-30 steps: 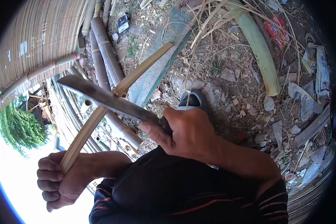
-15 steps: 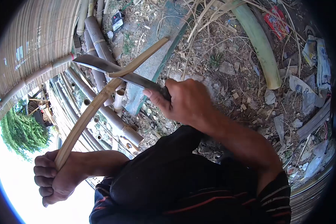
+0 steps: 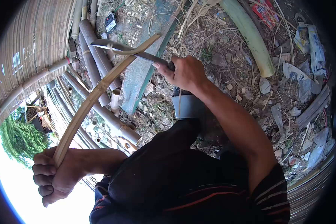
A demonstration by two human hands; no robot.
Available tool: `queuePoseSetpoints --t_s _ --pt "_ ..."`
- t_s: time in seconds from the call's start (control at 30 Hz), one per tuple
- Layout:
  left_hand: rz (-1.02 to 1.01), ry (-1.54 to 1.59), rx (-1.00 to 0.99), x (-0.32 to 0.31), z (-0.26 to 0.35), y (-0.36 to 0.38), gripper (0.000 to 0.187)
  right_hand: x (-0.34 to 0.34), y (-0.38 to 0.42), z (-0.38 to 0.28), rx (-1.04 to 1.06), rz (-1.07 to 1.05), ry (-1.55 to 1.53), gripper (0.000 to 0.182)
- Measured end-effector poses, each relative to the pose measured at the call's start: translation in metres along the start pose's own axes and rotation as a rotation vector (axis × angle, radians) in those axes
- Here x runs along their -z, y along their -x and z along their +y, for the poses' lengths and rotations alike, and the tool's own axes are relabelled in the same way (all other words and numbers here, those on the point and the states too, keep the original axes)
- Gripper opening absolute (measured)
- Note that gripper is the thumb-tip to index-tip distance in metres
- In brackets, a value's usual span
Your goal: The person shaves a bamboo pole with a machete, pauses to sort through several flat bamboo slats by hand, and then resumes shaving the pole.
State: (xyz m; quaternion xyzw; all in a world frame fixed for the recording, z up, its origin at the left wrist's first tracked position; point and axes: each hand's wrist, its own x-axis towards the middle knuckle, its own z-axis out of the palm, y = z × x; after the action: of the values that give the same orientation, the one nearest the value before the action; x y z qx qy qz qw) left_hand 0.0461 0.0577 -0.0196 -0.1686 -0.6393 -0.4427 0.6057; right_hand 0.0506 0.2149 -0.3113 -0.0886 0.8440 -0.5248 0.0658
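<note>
A long split bamboo strip (image 3: 87, 106) runs diagonally up from my left hand (image 3: 56, 177), whose fingers are wrapped round its lower end. My right hand (image 3: 184, 72) is closed on the dark handle of a long knife (image 3: 119, 46). The knife's blade points to the upper left and crosses the strip near its far end. A thin curled sliver rises over the blade, and the strip's far tip lies beyond it.
Bamboo poles (image 3: 97, 56) lie at the upper left beside a woven bamboo screen (image 3: 37, 41). A grey-green board (image 3: 138, 78) rests on the chip-strewn ground. A thick green stalk (image 3: 250, 37), a red wrapper (image 3: 264, 14) and plastic scraps (image 3: 302, 80) lie on the right.
My right hand and the knife have moved up the strip, towards its far end. A curled sliver now stands over the blade. More of a grey object shows below my right hand.
</note>
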Motion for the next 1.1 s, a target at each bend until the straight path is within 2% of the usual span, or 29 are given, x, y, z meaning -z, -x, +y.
queuePoseSetpoints --t_s 0.07,0.1,0.17,0.2,0.23,0.3,0.33,0.43,0.47,0.5,0.57,0.6,0.67,0.7,0.73,0.77,0.83,0.9,0.93,1.03,1.1 --pt "0.048 -0.031 0.021 -0.003 -0.012 -0.003 0.054 0.023 -0.015 -0.021 -0.196 -0.179 0.028 0.071" --pt "0.046 -0.031 0.027 -0.002 -0.007 -0.002 0.054 0.025 -0.003 -0.033 -0.202 -0.179 0.029 0.071" --pt "0.105 0.024 0.043 -0.013 -0.003 0.006 0.054 0.033 0.015 -0.050 -0.049 0.004 0.015 0.069" --pt "0.084 0.016 0.035 -0.011 -0.006 0.003 0.055 0.037 0.026 -0.055 0.208 0.057 -0.065 0.066" --pt "0.070 -0.002 0.031 -0.008 -0.006 0.002 0.055 0.027 0.029 -0.048 0.410 0.247 -0.086 0.065" --pt "0.042 0.029 0.037 -0.008 -0.006 0.000 0.055 -0.004 0.013 0.015 0.094 0.130 0.042 0.066" --pt "0.062 0.071 0.063 -0.009 -0.004 0.001 0.056 -0.004 -0.005 0.032 -0.210 -0.056 0.106 0.069" --pt "0.122 -0.029 0.050 -0.002 -0.019 -0.006 0.056 0.022 -0.005 -0.009 -0.257 -0.084 0.136 0.069" --pt "0.141 0.016 0.071 0.002 -0.018 -0.007 0.055 0.032 0.003 -0.029 -0.248 -0.002 0.064 0.067" --pt "0.145 0.020 0.064 -0.004 -0.013 -0.001 0.055 0.042 0.012 -0.042 -0.187 -0.004 0.083 0.065" --pt "0.107 -0.032 0.026 -0.009 -0.011 0.001 0.054 0.038 0.039 -0.059 0.184 0.124 -0.011 0.063" --pt "0.099 -0.042 0.026 -0.006 -0.009 0.001 0.054 0.032 0.041 -0.057 0.180 0.117 -0.022 0.063" --pt "0.054 0.001 0.031 -0.005 -0.008 0.001 0.054 0.015 0.033 -0.037 0.415 0.309 -0.081 0.064" --pt "0.058 0.003 0.031 -0.006 -0.007 0.002 0.054 0.000 0.019 0.000 0.208 0.239 0.093 0.067" --pt "0.086 -0.019 0.039 -0.007 -0.004 0.004 0.054 -0.001 -0.004 0.031 -0.315 -0.067 0.141 0.072" --pt "0.111 -0.035 0.043 -0.008 -0.003 0.004 0.055 0.001 -0.017 0.043 -0.311 -0.067 0.245 0.075" --pt "0.137 -0.028 0.053 -0.004 -0.007 0.001 0.055 0.021 -0.022 0.007 -0.315 0.000 0.177 0.075" --pt "0.121 -0.014 0.035 -0.005 -0.017 -0.006 0.055 0.040 -0.009 -0.035 -0.234 -0.075 0.126 0.074" --pt "0.138 -0.026 0.044 -0.007 -0.019 -0.006 0.055 0.051 0.003 -0.050 -0.129 -0.114 0.097 0.074" --pt "0.142 -0.059 0.049 -0.010 -0.019 -0.008 0.055 0.035 0.023 -0.006 -0.008 -0.060 0.136 0.074" --pt "0.095 -0.011 0.085 -0.004 -0.018 -0.008 0.055 0.034 0.014 0.055 -0.415 -0.109 0.216 0.075"
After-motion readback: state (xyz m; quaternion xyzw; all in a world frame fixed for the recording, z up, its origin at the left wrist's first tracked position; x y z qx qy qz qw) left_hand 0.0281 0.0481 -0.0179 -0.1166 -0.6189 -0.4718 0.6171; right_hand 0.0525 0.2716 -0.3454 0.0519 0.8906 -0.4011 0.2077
